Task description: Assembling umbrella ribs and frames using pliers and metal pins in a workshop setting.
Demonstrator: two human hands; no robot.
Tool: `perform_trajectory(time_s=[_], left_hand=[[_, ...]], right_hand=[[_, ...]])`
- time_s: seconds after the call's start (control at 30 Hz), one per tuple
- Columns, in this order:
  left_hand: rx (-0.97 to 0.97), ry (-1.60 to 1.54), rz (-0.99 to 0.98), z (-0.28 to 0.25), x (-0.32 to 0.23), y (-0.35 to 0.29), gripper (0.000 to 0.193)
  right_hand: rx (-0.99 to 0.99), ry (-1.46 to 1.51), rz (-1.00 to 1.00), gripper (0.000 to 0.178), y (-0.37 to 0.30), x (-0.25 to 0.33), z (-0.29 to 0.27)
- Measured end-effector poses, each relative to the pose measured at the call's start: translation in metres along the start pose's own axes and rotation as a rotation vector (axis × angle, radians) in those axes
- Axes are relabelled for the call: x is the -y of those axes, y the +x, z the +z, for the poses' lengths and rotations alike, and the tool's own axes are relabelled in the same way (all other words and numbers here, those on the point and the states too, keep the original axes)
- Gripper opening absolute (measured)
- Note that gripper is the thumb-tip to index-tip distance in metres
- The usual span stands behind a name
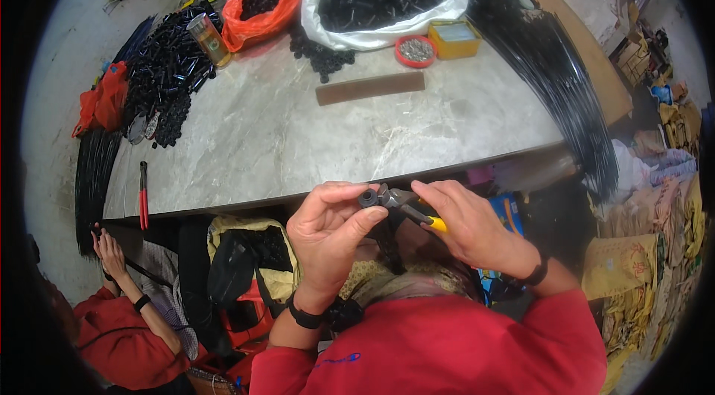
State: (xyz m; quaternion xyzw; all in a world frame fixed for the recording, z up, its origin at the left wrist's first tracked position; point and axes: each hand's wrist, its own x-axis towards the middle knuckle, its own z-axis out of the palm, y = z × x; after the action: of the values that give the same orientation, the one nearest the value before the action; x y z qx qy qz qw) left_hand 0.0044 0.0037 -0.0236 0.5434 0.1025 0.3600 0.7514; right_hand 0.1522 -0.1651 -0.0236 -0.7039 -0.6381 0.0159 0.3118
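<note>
Between the thumb and fingers of my left hand (328, 230) is a small round black part (368, 198) with a hole in its end. My right hand (471, 222) is closed around pliers (434, 223) with yellow and black handles. Their metal jaws (392, 195) are right beside the black part; I cannot tell whether they touch it. Both hands are just off the near edge of the table (313, 142), above my lap. A dark strand-like thing (387, 246) hangs below the jaws, partly hidden.
Red-handled pliers (144, 198) lie at the table's near left. Further back are a white sack (313, 23) and an orange bag (237, 34) of black parts, a red dish (414, 63), a yellow box (458, 49) and a flat bar (370, 88). Long black strips (566, 75) line the right. A co-worker's hand (110, 255) is at left.
</note>
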Motion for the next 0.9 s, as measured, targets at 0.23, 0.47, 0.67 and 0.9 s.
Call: perform_trajectory(time_s=[0.23,0.47,0.67,0.9], left_hand=[[0.042,-0.016,0.01,-0.002,0.0,0.001,0.03],[-0.02,-0.005,-0.02,0.002,-0.001,0.003,0.03],[-0.028,-0.012,-0.023,0.002,0.0,0.003,0.03],[-0.095,0.026,-0.066,0.008,-0.004,0.002,0.029]], right_hand=[[0.008,0.013,0.005,0.062,0.001,0.0,0.0],[0.009,-0.036,-0.003,0.059,0.004,-0.002,-0.003],[0.003,-0.065,-0.007,0.054,0.005,-0.005,-0.005],[-0.07,-0.239,-0.052,0.044,0.004,-0.009,0.001]])
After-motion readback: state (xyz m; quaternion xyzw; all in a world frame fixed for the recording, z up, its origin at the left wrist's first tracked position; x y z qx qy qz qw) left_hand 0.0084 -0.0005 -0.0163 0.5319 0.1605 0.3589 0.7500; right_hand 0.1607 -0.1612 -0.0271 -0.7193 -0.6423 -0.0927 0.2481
